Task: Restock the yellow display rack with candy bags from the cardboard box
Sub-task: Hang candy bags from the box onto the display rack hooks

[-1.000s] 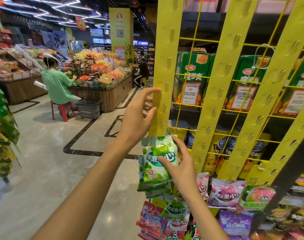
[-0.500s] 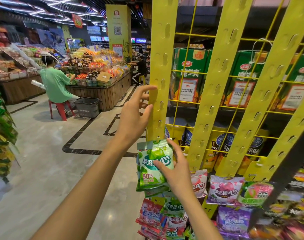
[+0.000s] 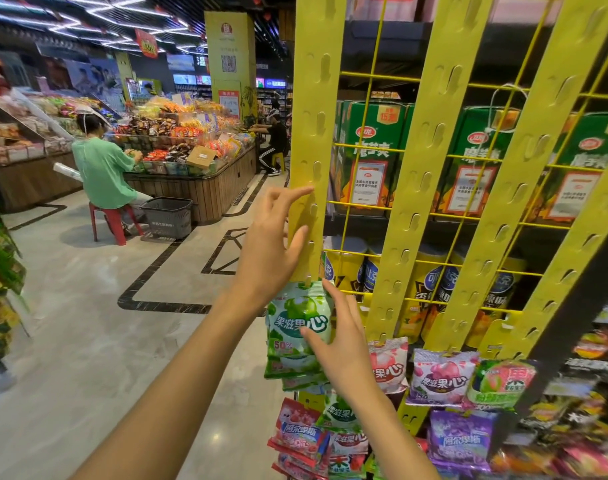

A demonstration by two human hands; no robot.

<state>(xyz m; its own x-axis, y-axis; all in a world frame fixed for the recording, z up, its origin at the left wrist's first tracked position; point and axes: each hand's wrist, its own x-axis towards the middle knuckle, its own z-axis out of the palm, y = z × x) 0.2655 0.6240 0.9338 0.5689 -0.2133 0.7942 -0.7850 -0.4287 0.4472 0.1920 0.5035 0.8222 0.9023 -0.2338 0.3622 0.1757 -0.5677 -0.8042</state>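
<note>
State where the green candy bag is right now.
In the head view, the green candy bag sits low on the leftmost yellow strip, held by the right hand, below the left hand and left of a pink candy bag.

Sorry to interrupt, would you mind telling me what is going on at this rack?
A person is stocking the yellow display rack with candy. The right hand pinches a green candy bag at its edge, its top against the leftmost strip, above other hanging bags. The left hand, fingers spread, touches that strip higher up. Whether the bag is hooked yet is unclear.
</note>
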